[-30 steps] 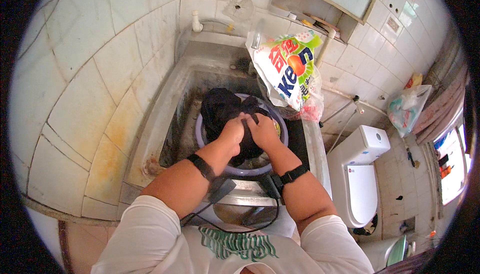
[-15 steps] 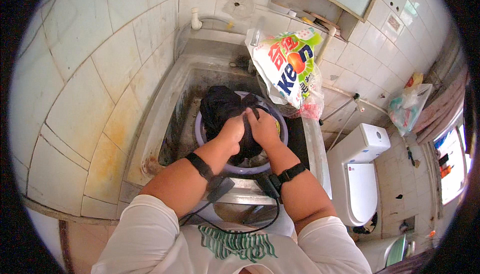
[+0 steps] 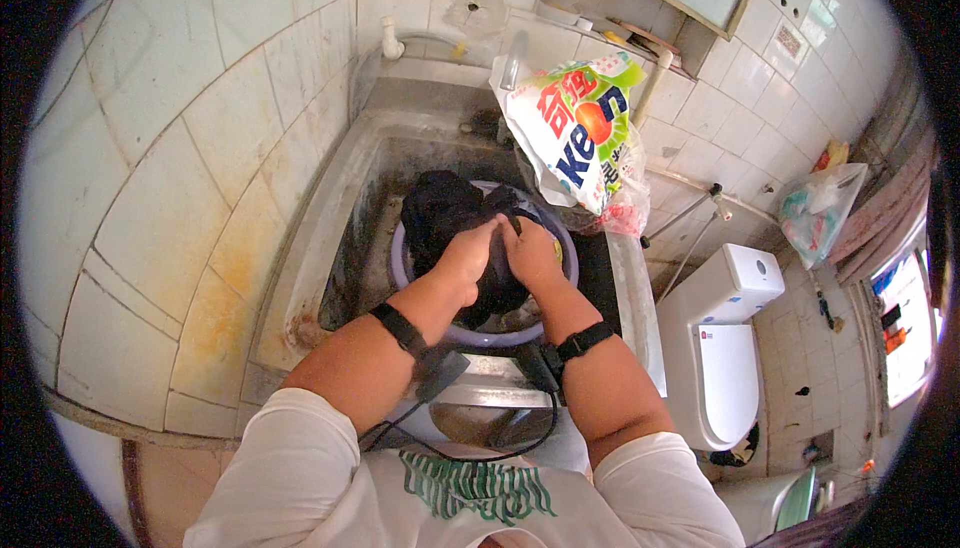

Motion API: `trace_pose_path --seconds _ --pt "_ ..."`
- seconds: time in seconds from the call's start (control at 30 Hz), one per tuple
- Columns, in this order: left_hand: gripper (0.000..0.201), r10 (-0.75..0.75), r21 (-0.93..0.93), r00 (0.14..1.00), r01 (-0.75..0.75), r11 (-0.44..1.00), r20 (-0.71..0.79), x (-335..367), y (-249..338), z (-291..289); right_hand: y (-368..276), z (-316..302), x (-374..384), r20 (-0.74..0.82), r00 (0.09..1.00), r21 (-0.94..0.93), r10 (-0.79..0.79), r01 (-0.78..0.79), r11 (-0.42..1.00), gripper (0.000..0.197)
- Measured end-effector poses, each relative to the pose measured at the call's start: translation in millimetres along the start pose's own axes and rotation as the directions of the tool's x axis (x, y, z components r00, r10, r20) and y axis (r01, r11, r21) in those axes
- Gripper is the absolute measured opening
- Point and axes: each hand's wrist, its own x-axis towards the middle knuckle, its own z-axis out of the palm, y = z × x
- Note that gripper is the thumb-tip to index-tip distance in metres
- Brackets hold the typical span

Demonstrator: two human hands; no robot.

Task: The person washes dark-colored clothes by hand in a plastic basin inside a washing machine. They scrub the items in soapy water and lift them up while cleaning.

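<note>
Dark wet-looking cloth (image 3: 436,210) is bunched in a round lavender basin (image 3: 397,260), which stands inside a stone sink (image 3: 300,258). My left hand (image 3: 464,260) is closed on a fold of this cloth over the middle of the basin. Close against it, my right hand (image 3: 533,253) also grips the cloth, with thumb and fingers bent around it. Both hands nearly touch at the fingertips. Part of the cloth hangs below them into the basin, and the undersides of the fingers are hidden.
A white, green and red printed plastic bag (image 3: 575,138) leans at the sink's back right corner. A white pipe elbow (image 3: 392,38) sticks out of the tiled back wall. Farther right are a white toilet (image 3: 726,378) and a hanging clear bag (image 3: 822,210). Black straps with cabled boxes circle my forearms.
My hands have drawn a little closer together at the fingertips and moved slightly right, still gripping the dark cloth. The basin and surroundings look the same.
</note>
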Motion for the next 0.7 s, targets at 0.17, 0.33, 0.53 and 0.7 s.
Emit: trace_pose_path --seconds 0.17,0.33,0.53,0.7 --pt "0.024 0.149 0.098 0.989 -0.146 0.984 -0.023 1.7 8.1 -4.6 29.1 5.7 8.7 0.015 0.997 0.055 0.075 -0.076 0.996 0.048" --pt "0.034 0.285 0.166 0.93 -0.251 0.954 -0.234 -0.4 35.6 -14.7 34.5 -12.2 13.7 0.067 0.956 0.452 0.286 -0.284 0.846 0.048" --pt "0.032 0.464 0.449 0.864 -0.341 0.826 -0.197 -9.0 38.4 -20.1 25.2 -8.9 4.8 0.019 0.999 0.517 0.05 -0.053 0.854 0.036" --pt "0.028 0.233 0.883 0.972 -0.14 0.447 0.036 13.0 21.2 -34.2 40.9 2.2 1.5 0.439 0.856 0.263 -0.275 0.17 0.95 0.028"
